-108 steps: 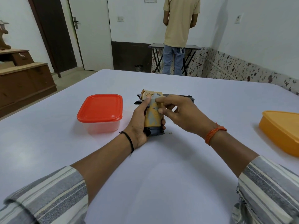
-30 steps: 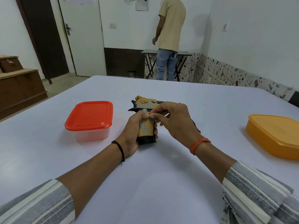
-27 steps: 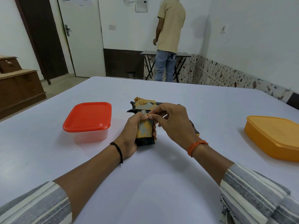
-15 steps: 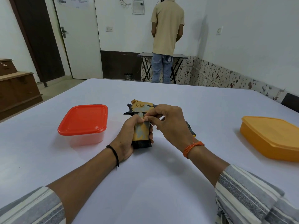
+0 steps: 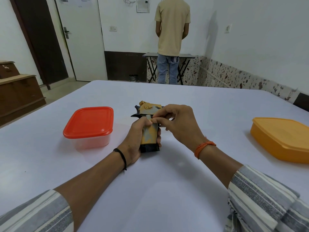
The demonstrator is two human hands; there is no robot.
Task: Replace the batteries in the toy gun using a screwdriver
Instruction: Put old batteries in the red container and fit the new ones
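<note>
The view has tipped up a touch since half a second ago, and the right thumb and forefinger have pinched in tighter at the top of the grip; nothing else on the table has shifted.

Over at nine o'clock sits the clear container with the red lid, well apart from the action. Dead centre, the left hand, black band on the wrist, is wrapped around the handle of the toy gun, thumb up along the orange panel, fingertips curling round the far side, wrist resting on the white table. That hand is clamped on the toy gun's grip, the black butt pointing back towards six o'clock, the barrel end hidden behind the other hand.

The right hand, orange thread at the wrist, arches over from three o'clock, knuckles high, thumb and forefinger closed together on something small at the top of the grip, too small to make out. Whether a screwdriver is in there, I cannot tell.

Out at three o'clock lies the orange lidded box. At twelve, a person in a beige shirt stands facing the wall.
</note>
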